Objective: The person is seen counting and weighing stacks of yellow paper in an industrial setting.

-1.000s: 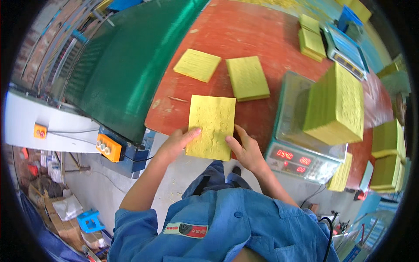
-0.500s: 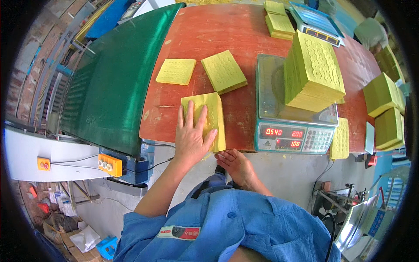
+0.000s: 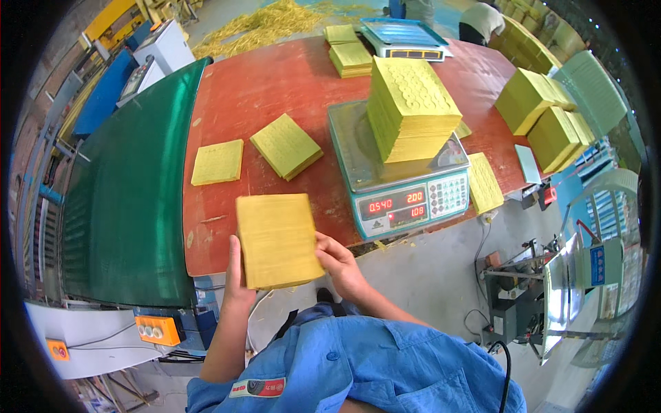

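Between my two hands is a stack of yellow paper sheets (image 3: 279, 237), raised at the table's near edge with a plain face up. My left hand (image 3: 237, 279) grips its left side, thumb along the edge and the other fingers hidden beneath. Closed at the right side, my right hand (image 3: 339, 267) pinches the edge with thumb and fingers. Beyond lie a thin yellow stack (image 3: 217, 162) and a thicker, embossed one (image 3: 286, 146). To the right, a tall yellow paper stack (image 3: 412, 113) stands on a digital scale (image 3: 406, 206) with lit red digits.
The red table (image 3: 227, 89) adjoins a green conveyor belt (image 3: 127, 193) at left. A second scale (image 3: 406, 41) and small yellow stacks (image 3: 350, 58) are at the far side. More yellow bundles (image 3: 527, 100) stand at right. A person (image 3: 482, 22) bends over in the background.
The stack has left the tabletop and is now lifted, its plain face up. My left hand went from lying on top to its left side; my right hand came up to its right side.
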Available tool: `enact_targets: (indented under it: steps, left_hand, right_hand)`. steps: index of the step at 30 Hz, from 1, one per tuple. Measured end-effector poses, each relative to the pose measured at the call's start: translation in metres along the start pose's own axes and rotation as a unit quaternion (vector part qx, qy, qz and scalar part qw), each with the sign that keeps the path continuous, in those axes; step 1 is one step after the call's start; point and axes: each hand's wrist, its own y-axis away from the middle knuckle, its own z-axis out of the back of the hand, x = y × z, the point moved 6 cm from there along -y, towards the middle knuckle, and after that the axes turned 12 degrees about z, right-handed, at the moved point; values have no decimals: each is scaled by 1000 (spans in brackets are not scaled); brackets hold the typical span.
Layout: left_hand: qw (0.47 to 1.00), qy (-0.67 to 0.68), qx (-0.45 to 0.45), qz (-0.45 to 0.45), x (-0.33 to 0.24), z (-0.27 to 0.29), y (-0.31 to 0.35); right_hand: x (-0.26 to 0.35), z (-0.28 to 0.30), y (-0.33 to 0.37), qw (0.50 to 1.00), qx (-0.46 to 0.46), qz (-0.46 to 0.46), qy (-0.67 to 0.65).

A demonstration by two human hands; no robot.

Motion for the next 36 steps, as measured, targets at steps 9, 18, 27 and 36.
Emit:
enact_targets:
  steps: [9,18,27,36]
  left_hand:
    - [933,305,193,-19,-26,-58,0]
    - [910,371,180,54,-29,-140,-2]
    - [973,215,44,-75,-19,-211,11]
    - [966,223,72,-109,-54,-297,39]
  right_hand:
    - [160,-113,-30,730,223,352,542]
    - [194,-18,-37,991,107,-73,45]
    - [280,23,-36,981,135,-139,6]
    - [327,56,-58,954,254,-142,68]
